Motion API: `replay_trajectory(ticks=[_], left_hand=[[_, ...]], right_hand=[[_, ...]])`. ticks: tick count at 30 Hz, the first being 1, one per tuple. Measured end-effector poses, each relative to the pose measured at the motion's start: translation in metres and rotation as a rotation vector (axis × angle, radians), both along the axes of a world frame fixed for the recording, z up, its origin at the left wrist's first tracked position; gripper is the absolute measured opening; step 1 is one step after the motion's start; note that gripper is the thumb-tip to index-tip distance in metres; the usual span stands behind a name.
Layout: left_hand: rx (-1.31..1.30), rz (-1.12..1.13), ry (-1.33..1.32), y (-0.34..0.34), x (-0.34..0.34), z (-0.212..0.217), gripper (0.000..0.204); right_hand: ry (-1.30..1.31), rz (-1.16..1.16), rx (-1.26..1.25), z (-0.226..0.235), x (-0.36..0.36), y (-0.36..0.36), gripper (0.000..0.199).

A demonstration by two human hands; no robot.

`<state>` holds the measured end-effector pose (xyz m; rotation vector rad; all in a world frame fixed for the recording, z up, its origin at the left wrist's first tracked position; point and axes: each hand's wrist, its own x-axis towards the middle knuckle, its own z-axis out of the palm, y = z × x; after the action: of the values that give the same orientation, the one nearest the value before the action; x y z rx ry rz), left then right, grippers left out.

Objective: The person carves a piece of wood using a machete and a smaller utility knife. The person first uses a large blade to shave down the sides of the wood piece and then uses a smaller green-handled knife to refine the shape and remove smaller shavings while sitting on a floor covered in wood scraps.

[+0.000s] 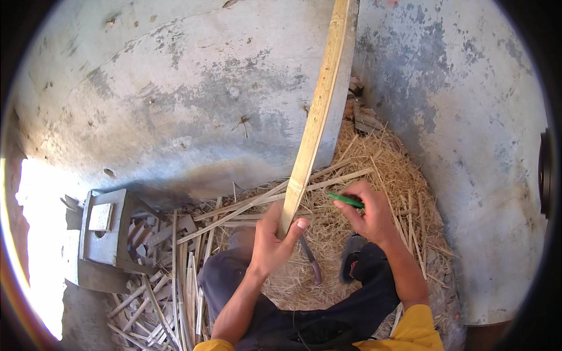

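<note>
My left hand [273, 244] grips the lower end of a long split bamboo strip [317, 114], its thumb lying along the right side. The pale yellow strip rises tilted to the right and runs out of the top of the view. To its right, my right hand [371, 215] pinches a slim green pen-like thing [345, 200], whose tip points left toward the bamboo without touching it. Between my knees, a tool with a dark curved blade and a brown handle [315, 272] lies on the shavings.
Fine bamboo shavings [404, 169] are heaped along the right wall [468, 146]. Long split bamboo pieces [190, 275] lie across the floor at left. Beyond them, a worn wooden stool [108, 248] stands near a bright opening. A stained grey wall [193, 99] rises ahead.
</note>
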<state>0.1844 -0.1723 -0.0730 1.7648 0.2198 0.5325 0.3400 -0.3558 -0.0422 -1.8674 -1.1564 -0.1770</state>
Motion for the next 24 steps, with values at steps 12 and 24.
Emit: replay_trajectory(ticks=[12,24], left_hand=[[-0.315,-0.109,-0.033,-0.011,0.004,-0.005,0.031],[-0.329,-0.103,-0.01,-0.012,0.007,-0.014,0.039]], right_hand=[[-0.125,0.164,-0.004,0.005,-0.007,0.017,0.033],[-0.203,0.138,-0.058,-0.012,-0.007,0.024,0.031]])
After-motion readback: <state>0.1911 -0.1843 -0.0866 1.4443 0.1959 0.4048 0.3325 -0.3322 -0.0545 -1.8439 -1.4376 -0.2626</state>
